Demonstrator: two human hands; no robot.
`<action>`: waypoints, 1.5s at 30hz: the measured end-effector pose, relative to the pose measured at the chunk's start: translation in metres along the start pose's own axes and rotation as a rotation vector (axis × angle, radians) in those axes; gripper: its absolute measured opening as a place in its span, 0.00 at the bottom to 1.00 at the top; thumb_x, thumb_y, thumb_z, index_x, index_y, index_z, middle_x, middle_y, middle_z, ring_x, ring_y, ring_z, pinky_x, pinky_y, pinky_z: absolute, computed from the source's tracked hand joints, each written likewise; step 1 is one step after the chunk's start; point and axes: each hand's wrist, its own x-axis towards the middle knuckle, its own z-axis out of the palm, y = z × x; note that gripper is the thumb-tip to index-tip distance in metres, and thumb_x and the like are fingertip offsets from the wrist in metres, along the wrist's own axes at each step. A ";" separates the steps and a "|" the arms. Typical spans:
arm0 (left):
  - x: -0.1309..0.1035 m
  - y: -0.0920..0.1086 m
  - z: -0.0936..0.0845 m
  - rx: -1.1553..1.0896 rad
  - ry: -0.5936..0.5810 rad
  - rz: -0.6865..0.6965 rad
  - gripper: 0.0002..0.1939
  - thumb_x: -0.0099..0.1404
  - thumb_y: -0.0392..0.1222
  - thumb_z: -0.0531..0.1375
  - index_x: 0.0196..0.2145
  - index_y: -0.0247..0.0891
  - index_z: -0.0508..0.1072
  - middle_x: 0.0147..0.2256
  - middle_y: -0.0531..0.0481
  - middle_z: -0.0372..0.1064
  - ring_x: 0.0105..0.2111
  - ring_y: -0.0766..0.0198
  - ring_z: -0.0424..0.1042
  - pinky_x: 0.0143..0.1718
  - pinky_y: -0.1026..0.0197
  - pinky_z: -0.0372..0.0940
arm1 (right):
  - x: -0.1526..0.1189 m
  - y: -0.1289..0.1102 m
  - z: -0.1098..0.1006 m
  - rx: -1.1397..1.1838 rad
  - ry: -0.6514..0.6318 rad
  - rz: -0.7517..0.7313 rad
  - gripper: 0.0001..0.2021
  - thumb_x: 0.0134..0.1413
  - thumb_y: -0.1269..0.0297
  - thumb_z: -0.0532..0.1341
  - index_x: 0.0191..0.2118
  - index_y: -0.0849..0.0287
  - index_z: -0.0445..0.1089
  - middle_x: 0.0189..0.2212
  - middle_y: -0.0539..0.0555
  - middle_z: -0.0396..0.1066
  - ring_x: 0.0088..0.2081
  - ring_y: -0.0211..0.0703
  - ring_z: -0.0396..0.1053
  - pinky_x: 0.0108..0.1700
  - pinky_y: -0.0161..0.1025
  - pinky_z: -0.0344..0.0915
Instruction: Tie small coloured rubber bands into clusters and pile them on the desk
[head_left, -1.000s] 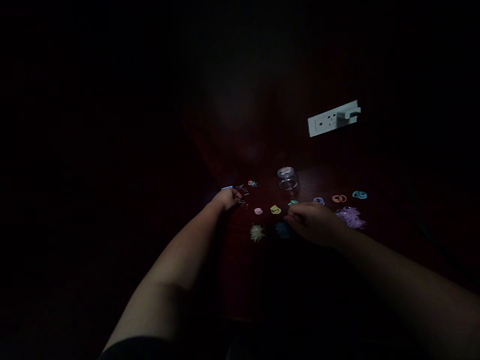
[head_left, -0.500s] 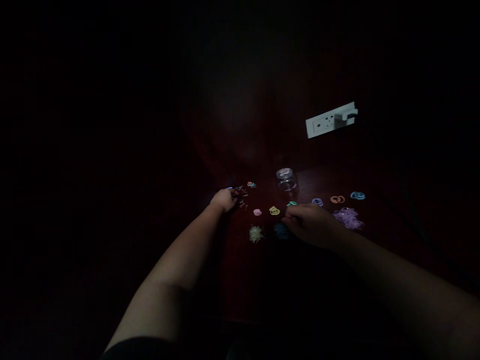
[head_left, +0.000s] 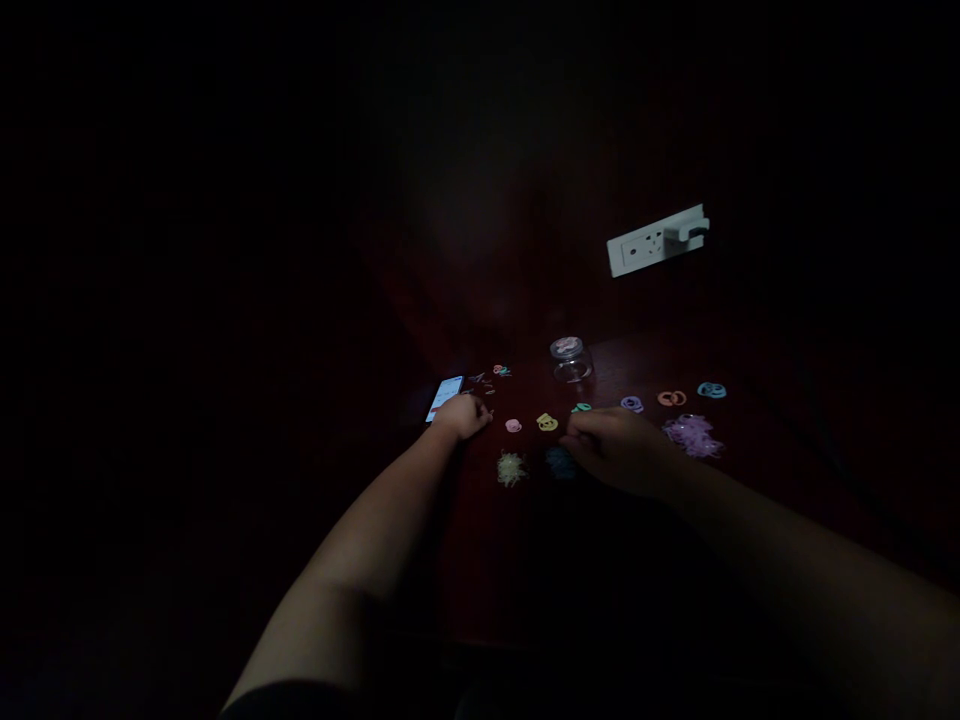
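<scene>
My left hand (head_left: 463,416) is low over small scattered bands (head_left: 480,380), beside a lit phone (head_left: 445,394); its fingers are bent together and whatever they hold is too small to make out. Curled closed, my right hand (head_left: 611,447) rests by the green bands (head_left: 581,408) and the dark blue pile (head_left: 560,462); its grip's content is hidden. Between the hands lie pink bands (head_left: 513,425) and yellow bands (head_left: 547,423), with a pale yellow pile (head_left: 511,469) nearer me.
A lidded clear jar (head_left: 571,361) stands behind the bands. To the right are purple rings (head_left: 632,404), orange rings (head_left: 671,398), blue rings (head_left: 712,390) and a lilac pile (head_left: 694,436). A white socket strip (head_left: 645,250) with a plug is farther back on the dark red surface.
My left hand has moved right and slightly nearer me, uncovering the phone screen. My right hand has stayed nearly in place, still closed.
</scene>
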 end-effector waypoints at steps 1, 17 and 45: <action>-0.001 0.002 0.002 -0.009 0.028 -0.003 0.10 0.58 0.46 0.61 0.30 0.37 0.78 0.31 0.43 0.76 0.34 0.55 0.74 0.40 0.59 0.66 | 0.000 0.000 0.000 -0.002 -0.004 0.001 0.11 0.58 0.65 0.56 0.24 0.57 0.60 0.19 0.46 0.60 0.21 0.34 0.56 0.27 0.36 0.50; -0.071 0.115 0.010 -0.635 0.556 0.370 0.05 0.63 0.39 0.60 0.32 0.36 0.74 0.28 0.51 0.72 0.26 0.70 0.69 0.27 0.69 0.63 | 0.003 0.001 0.001 -0.006 0.075 0.099 0.07 0.54 0.67 0.61 0.41 0.56 0.70 0.30 0.50 0.68 0.28 0.38 0.64 0.32 0.36 0.60; -0.073 0.111 0.015 -0.637 0.463 0.589 0.03 0.65 0.39 0.59 0.34 0.38 0.74 0.31 0.52 0.73 0.29 0.69 0.69 0.32 0.67 0.66 | -0.001 0.004 -0.002 0.051 0.015 0.083 0.06 0.59 0.64 0.59 0.34 0.59 0.72 0.26 0.51 0.66 0.28 0.39 0.64 0.32 0.37 0.61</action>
